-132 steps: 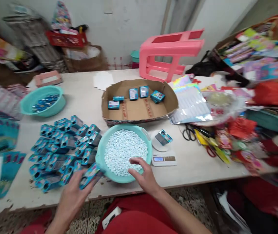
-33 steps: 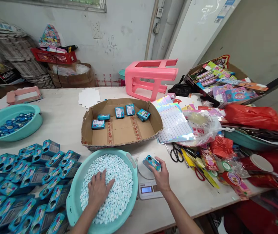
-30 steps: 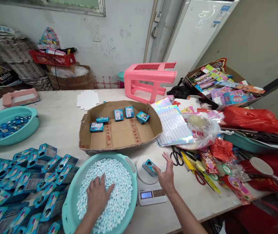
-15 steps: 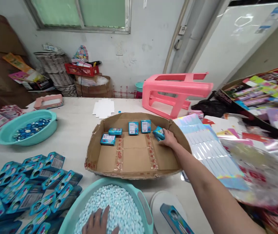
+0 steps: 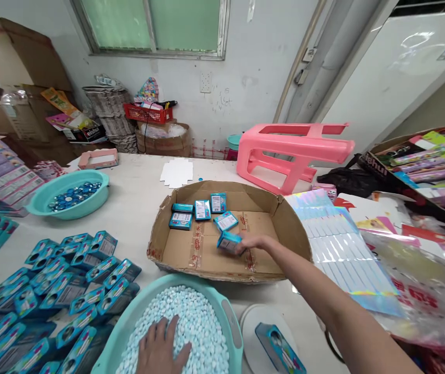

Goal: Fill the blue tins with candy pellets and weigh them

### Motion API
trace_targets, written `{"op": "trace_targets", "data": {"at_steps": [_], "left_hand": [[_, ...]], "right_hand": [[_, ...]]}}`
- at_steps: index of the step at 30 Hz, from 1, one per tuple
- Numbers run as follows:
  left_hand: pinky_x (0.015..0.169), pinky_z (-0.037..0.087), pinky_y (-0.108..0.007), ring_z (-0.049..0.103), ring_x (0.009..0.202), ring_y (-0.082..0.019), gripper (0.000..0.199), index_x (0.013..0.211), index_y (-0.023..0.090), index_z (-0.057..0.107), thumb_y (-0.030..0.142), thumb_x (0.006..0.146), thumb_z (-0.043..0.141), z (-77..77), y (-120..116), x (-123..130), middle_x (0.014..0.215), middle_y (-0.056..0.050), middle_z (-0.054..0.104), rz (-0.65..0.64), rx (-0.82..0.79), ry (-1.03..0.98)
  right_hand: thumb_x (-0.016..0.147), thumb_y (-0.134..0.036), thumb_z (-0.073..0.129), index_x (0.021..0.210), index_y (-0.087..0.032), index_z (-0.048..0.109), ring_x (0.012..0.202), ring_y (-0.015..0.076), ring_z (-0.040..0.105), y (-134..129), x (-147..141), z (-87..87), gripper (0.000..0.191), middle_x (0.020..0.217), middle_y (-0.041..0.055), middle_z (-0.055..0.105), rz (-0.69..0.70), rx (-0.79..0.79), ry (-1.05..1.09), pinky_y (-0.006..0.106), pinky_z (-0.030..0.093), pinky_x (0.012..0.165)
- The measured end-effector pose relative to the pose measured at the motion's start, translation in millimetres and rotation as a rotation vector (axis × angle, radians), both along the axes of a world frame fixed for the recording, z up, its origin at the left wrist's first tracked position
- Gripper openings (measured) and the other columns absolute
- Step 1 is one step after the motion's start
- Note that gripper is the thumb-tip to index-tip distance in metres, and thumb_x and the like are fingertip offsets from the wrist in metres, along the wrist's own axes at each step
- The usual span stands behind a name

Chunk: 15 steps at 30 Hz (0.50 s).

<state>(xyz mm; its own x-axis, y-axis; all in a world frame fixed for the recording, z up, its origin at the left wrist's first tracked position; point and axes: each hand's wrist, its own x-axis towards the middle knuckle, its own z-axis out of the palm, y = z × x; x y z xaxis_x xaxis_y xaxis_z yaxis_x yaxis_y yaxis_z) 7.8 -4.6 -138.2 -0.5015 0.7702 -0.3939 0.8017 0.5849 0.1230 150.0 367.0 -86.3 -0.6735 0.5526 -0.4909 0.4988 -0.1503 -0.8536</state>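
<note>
My right hand (image 5: 249, 241) reaches into a shallow cardboard box (image 5: 285, 228), its fingers closed around the end of a small blue box (image 5: 228, 242) that is tilted over the cardboard floor. Several like boxes lie along the back and left; the nearest small blue box (image 5: 226, 221) sits just behind the held one. My left hand (image 5: 159, 347) rests with fingers spread on pale blue and white pellets (image 5: 203, 322), which fill a turquoise basin (image 5: 235, 322).
At left stand several open-topped blue cartons (image 5: 66, 291) and a turquoise bowl (image 5: 70, 210) of blue glassy pieces. A blue carton (image 5: 279, 348) lies on a round white scale-like base (image 5: 250, 332). Behind is a pink stool (image 5: 292, 148) on its side. Shiny sheets (image 5: 343, 254) lie right.
My right hand has moved left and nearer inside the cardboard box. The small boxes sit further left, one now turned askew. My left hand stays over the pellets; the view has shifted left.
</note>
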Motion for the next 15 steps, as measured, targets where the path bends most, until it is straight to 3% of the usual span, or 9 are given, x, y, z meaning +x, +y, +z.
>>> {"op": "trace_targets", "data": {"at_steps": [3,8,13,15], "left_hand": [[0.100,0.025,-0.048,0.037,0.124,-0.034,0.059,0.134,0.025,0.048,0.051,0.082,0.040,6.9,-2.4,3.7,0.134,-0.012,0.048,-0.034,0.044,0.041],[0.092,0.033,-0.044,0.047,0.111,-0.033,0.055,0.128,0.019,0.053,0.048,0.083,0.039,14.8,-8.2,7.7,0.123,-0.014,0.054,-0.094,0.109,0.057],[0.081,0.040,-0.036,0.057,0.096,-0.027,0.045,0.118,0.018,0.056,0.043,0.084,0.040,17.4,-17.6,11.0,0.109,-0.013,0.058,-0.111,0.075,-0.064],[0.081,0.041,-0.035,0.059,0.095,-0.026,0.043,0.118,0.018,0.055,0.041,0.083,0.042,15.9,-19.0,9.6,0.110,-0.012,0.059,-0.096,0.066,-0.134]], "right_hand": [[0.051,-0.015,0.077,0.088,-0.018,0.063,0.061,0.0177,0.065,-51.6,-5.7,24.7,0.039,0.073,-0.0012,0.069,0.013,-0.161,0.105,0.030,0.056,0.053],[0.062,-0.018,0.065,0.100,-0.020,0.055,0.081,0.0197,0.068,-109.0,14.5,65.0,0.039,0.094,0.0033,0.069,-0.185,-0.321,0.317,0.038,0.058,0.069],[0.071,-0.022,0.062,0.088,-0.015,0.056,0.078,0.0181,0.067,-156.9,40.3,75.0,0.019,0.087,0.0067,0.068,-0.449,-0.366,0.397,0.030,0.058,0.067],[0.070,-0.023,0.067,0.087,-0.015,0.057,0.074,0.0161,0.066,-178.9,46.9,75.1,0.021,0.085,0.0056,0.067,-0.528,-0.367,0.411,0.025,0.058,0.063]]}}
